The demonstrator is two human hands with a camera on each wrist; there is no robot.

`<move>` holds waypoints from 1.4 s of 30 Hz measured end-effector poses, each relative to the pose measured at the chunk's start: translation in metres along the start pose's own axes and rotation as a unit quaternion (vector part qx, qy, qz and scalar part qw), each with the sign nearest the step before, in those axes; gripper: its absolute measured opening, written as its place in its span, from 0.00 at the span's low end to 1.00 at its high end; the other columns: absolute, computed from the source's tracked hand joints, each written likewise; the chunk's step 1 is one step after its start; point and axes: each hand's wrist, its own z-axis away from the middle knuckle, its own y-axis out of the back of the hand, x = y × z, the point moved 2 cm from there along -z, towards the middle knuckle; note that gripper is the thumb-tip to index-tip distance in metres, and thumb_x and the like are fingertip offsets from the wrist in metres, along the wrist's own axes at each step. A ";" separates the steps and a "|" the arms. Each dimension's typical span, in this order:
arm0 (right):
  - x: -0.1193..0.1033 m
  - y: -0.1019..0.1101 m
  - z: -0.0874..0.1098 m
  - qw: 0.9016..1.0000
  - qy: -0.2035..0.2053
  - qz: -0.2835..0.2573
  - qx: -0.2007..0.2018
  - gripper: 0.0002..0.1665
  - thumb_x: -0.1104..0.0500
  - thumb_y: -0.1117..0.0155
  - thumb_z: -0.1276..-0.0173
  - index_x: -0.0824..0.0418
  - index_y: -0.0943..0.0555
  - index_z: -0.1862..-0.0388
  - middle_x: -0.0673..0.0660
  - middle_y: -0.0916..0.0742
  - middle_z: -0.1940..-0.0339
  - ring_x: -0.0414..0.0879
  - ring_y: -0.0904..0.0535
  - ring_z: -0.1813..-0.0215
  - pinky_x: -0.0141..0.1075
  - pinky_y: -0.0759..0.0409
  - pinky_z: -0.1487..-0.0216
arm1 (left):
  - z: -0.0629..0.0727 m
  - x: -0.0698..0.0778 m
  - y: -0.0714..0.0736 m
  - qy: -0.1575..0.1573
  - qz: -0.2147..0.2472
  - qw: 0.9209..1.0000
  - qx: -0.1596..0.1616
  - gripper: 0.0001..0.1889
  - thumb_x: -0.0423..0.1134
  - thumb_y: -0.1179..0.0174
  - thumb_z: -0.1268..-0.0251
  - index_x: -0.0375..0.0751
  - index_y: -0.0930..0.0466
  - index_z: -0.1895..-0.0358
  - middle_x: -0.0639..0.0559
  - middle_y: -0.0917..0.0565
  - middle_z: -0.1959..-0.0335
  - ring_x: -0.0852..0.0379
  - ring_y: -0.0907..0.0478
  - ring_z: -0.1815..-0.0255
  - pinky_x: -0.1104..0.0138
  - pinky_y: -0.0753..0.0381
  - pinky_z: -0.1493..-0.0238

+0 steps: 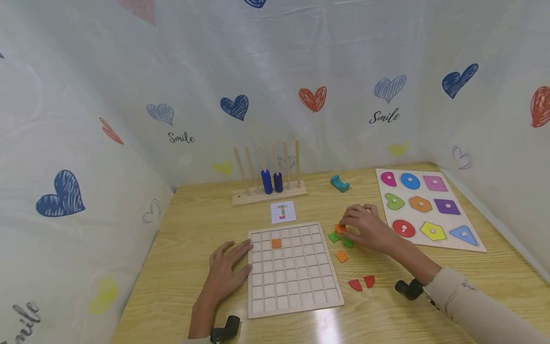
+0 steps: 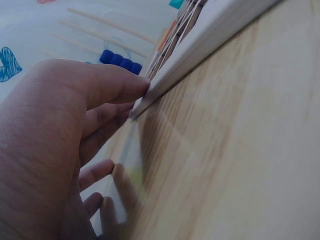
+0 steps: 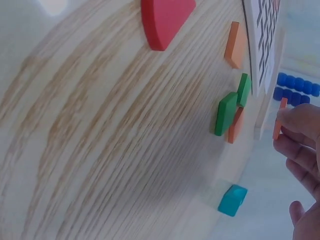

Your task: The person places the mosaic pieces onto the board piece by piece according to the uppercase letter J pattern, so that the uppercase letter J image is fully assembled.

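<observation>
A pale wooden grid board (image 1: pixel 296 274) lies on the table, one orange square tile (image 1: pixel 276 243) in an upper cell. My left hand (image 1: pixel 225 272) rests along its left edge, thumb and fingertips at the rim with the fingers fairly straight. To the right of the board, my right hand (image 1: pixel 369 229) pinches another orange tile (image 3: pixel 280 119) between thumb and fingers, raised off the table in the right wrist view. Below it lie green tiles (image 3: pixel 227 114) and a further orange tile (image 3: pixel 235 45). Two red quarter-round pieces (image 1: pixel 354 285) are nearer me.
Behind the board lies a pattern card (image 1: pixel 283 211) with a J-like shape. A peg rack (image 1: pixel 269 195) with blue beads stands farther back, beside a teal block (image 1: pixel 340 184). A shape puzzle board (image 1: pixel 429 210) occupies the right side. Curtains printed with hearts surround the table.
</observation>
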 end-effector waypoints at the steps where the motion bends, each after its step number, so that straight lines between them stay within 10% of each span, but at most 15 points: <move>1: -0.001 0.000 -0.001 1.000 0.003 0.000 0.001 0.15 0.60 0.18 0.48 0.57 0.11 0.60 0.50 0.14 0.60 0.51 0.24 0.48 0.56 0.38 0.46 | 0.000 0.000 0.000 0.000 0.000 1.000 0.000 0.27 0.45 0.37 0.37 0.52 0.23 0.32 0.57 0.27 0.29 0.39 0.39 0.29 0.35 0.50 0.36; 42: -0.036 -0.019 -0.035 0.994 0.095 -0.034 0.041 0.13 0.63 0.18 0.49 0.58 0.11 0.65 0.51 0.14 0.63 0.49 0.24 0.52 0.55 0.38 0.48 | -0.001 0.001 0.001 0.010 0.004 1.000 -0.008 0.28 0.44 0.37 0.37 0.53 0.24 0.32 0.58 0.27 0.29 0.40 0.40 0.28 0.37 0.50 0.34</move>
